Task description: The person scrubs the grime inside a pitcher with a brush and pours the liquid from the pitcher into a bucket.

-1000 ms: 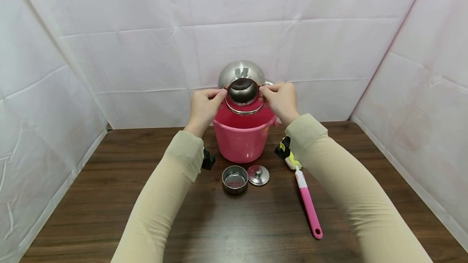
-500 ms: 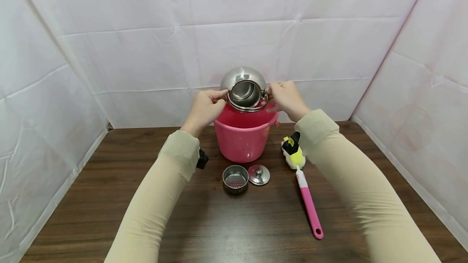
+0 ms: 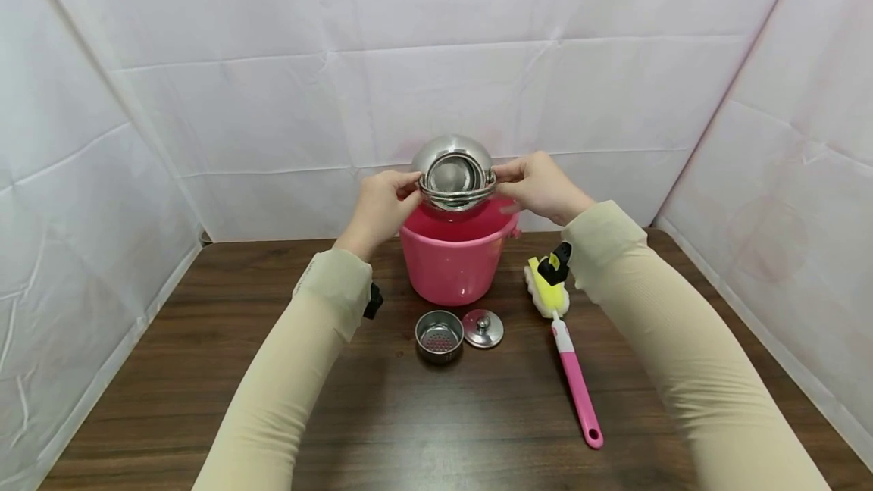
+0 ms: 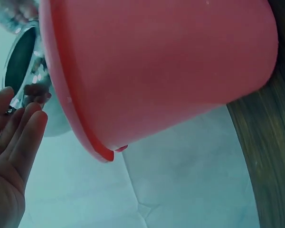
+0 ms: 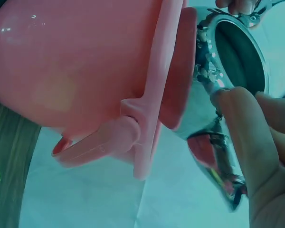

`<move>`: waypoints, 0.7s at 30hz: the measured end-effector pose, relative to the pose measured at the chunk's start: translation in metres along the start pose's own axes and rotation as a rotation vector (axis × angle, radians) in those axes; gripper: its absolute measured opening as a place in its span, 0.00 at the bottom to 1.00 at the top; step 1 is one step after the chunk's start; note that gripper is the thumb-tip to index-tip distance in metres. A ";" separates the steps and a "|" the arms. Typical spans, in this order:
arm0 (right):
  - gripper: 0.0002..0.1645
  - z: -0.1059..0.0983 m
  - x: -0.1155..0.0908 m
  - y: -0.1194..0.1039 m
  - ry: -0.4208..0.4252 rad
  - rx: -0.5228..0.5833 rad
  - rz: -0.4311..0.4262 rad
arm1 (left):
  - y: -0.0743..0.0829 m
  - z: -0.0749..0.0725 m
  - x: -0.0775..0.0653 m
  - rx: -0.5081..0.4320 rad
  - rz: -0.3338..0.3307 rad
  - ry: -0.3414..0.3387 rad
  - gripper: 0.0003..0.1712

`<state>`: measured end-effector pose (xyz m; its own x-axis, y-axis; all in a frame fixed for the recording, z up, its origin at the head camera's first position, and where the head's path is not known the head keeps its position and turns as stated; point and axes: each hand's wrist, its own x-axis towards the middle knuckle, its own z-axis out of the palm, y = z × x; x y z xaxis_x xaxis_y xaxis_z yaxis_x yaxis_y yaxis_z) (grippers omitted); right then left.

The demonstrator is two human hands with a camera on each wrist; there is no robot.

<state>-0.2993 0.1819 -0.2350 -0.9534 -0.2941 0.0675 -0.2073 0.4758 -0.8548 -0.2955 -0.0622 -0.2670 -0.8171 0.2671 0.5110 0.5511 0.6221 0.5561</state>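
Observation:
A shiny steel teapot (image 3: 450, 144) is held over the pink bucket (image 3: 450, 275), its round mouth tipped toward me. My left hand (image 3: 378, 211) pinches it at the left end of its wire handle (image 3: 457, 195), beside the mouth. At the other side, my right hand (image 3: 542, 188) pinches the pot near the right handle joint. In the right wrist view the spout (image 5: 216, 161) sticks out past the bucket's rim, close to the right fingers. The left wrist view shows the left fingers (image 4: 31, 133) at the mouth's edge. The teapot's lower part is hidden behind its mouth and the bucket.
In front of the bucket, a small perforated steel strainer (image 3: 439, 358) sits on the wooden table (image 3: 273, 370), beside a knobbed steel lid (image 3: 482, 328). A pink-handled brush (image 3: 576, 377) with a yellow and white head lies to the right. White sheeting (image 3: 436, 44) surrounds the table.
The teapot has tilted and sunk slightly toward the bucket, its mouth turning upward so the inside shows more. The wire handle has risen across the mouth. The right hand has shifted slightly right.

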 end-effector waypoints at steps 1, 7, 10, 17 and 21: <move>0.21 0.000 0.000 0.000 0.013 -0.022 -0.014 | 0.001 0.000 0.000 0.038 0.017 -0.005 0.16; 0.19 0.004 0.002 -0.006 0.096 -0.156 -0.050 | 0.003 0.001 -0.001 0.170 0.107 -0.008 0.12; 0.18 0.005 0.002 -0.009 0.116 -0.211 -0.054 | 0.002 0.001 -0.001 0.170 0.115 0.001 0.13; 0.15 0.004 0.002 -0.013 0.138 -0.300 -0.093 | 0.003 -0.004 0.002 0.148 0.091 -0.004 0.11; 0.15 0.003 0.004 -0.015 0.141 -0.303 -0.089 | 0.004 -0.008 0.004 0.152 0.084 -0.012 0.11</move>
<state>-0.2996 0.1705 -0.2234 -0.9452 -0.2380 0.2236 -0.3266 0.6842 -0.6521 -0.2955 -0.0646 -0.2574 -0.7719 0.3311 0.5427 0.5863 0.7009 0.4062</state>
